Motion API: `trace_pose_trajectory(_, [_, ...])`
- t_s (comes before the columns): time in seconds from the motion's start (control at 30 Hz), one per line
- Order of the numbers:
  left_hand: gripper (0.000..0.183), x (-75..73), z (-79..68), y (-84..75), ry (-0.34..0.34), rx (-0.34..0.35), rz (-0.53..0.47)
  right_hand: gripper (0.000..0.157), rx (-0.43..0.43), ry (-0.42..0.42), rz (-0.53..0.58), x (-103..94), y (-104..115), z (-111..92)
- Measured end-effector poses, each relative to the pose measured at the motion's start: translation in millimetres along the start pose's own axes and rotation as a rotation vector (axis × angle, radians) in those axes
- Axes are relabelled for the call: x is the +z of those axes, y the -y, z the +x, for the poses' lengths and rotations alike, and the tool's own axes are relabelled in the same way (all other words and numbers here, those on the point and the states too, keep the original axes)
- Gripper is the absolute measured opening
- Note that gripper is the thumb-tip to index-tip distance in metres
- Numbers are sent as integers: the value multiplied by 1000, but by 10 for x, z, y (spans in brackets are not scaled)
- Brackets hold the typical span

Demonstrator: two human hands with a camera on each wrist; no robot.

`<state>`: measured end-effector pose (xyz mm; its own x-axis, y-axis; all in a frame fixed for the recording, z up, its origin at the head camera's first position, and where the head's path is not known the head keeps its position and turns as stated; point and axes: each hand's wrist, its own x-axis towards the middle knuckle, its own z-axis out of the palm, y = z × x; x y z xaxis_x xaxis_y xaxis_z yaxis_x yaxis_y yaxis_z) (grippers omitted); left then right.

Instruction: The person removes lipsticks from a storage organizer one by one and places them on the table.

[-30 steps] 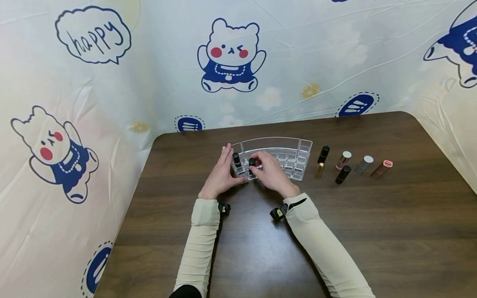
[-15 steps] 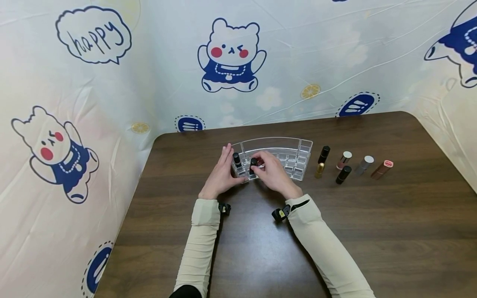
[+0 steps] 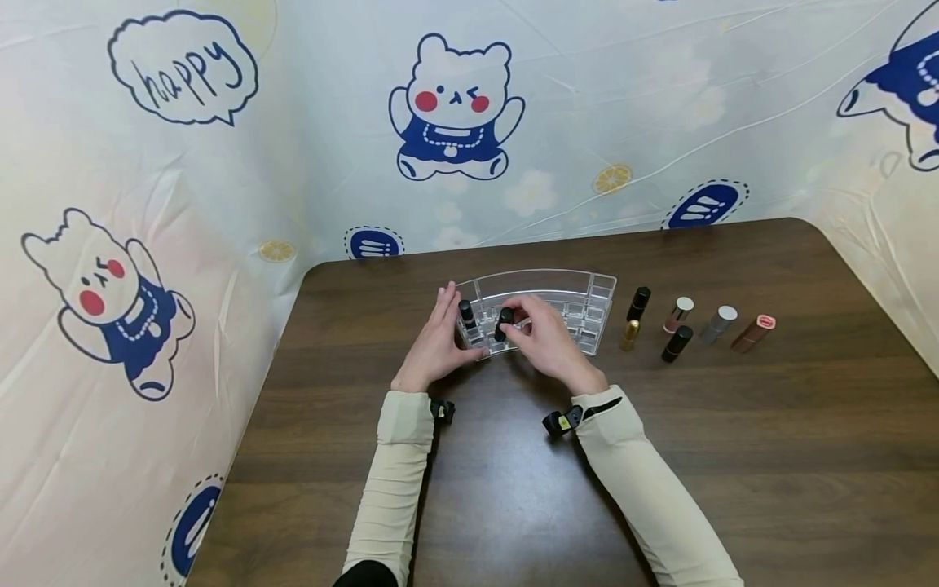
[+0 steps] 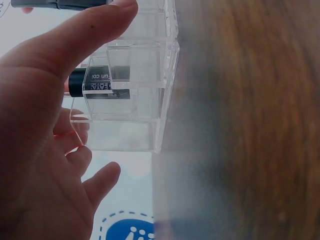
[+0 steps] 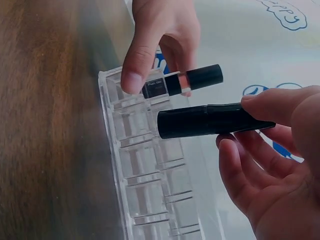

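Observation:
My right hand [image 3: 546, 346] pinches a glossy black lipstick tube [image 5: 185, 122] between thumb and fingers, above the front left part of a clear stepped organizer [image 3: 600, 302]. In the right wrist view the tube stands apart from the compartments below it. My left hand [image 3: 433, 350] rests on the organizer's left end, fingers extended along the side and thumb [image 5: 134, 82] against the front. Beside it, a second lipstick tube [image 3: 466, 314] stands in a left compartment, with a black cap, a pinkish band and a dark printed base [image 4: 107, 82].
Right of the organizer stand several cosmetic tubes: a black one [image 3: 639, 303], a gold one [image 3: 629, 336], a white-capped pinkish one [image 3: 678, 315], another black one [image 3: 676, 344], a grey one [image 3: 718, 324] and a brownish-pink one [image 3: 753, 333]. A patterned cloth [image 3: 572, 220] hangs behind the brown table [image 3: 734, 456].
My right hand has shifted slightly right and up with the black lipstick tube, which now shows more of its length. My left hand and the organizer have stayed in place.

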<state>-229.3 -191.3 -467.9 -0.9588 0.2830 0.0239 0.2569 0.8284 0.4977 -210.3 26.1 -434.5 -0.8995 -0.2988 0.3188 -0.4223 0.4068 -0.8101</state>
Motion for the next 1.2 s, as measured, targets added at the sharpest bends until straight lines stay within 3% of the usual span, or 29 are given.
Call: trace_pose_trajectory(1.2, [111, -2, -9, -2, 9, -1, -6, 29, 5, -126, -48, -540, -30, -308])
